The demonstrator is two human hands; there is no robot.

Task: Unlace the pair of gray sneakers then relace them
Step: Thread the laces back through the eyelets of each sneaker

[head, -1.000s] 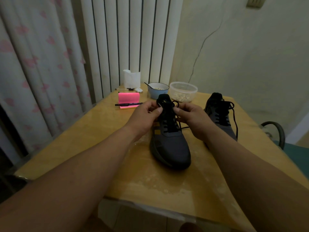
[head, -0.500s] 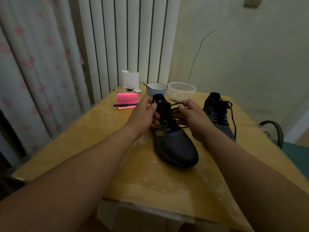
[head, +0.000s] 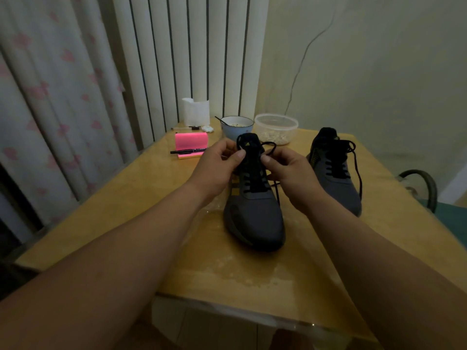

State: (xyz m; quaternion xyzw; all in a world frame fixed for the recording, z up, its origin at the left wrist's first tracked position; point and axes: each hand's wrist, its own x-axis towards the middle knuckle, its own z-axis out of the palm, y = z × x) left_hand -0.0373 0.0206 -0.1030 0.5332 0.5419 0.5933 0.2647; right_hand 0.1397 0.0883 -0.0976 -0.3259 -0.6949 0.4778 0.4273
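Observation:
A gray sneaker (head: 255, 215) with yellow stripes and a black lace (head: 268, 147) stands mid-table, toe toward me. My left hand (head: 217, 168) pinches the lace at the left of the sneaker's tongue. My right hand (head: 290, 170) pinches a loop of the same lace at the right of the tongue. A lace end hangs down below my right hand. The second gray sneaker (head: 336, 170) stands to the right, laced, with its black lace ends trailing down its right side.
On the wooden table (head: 113, 210) at the back lie a pink notepad (head: 191, 142) with a black pen, a blue bowl (head: 236, 126), a clear plastic container (head: 276, 127) and a white paper holder (head: 195, 111). A chair (head: 424, 188) stands at the right.
Both hands have shifted slightly on the lace at the top of the near sneaker. The sneaker's toe swung a little between frames. The second sneaker has stayed put.

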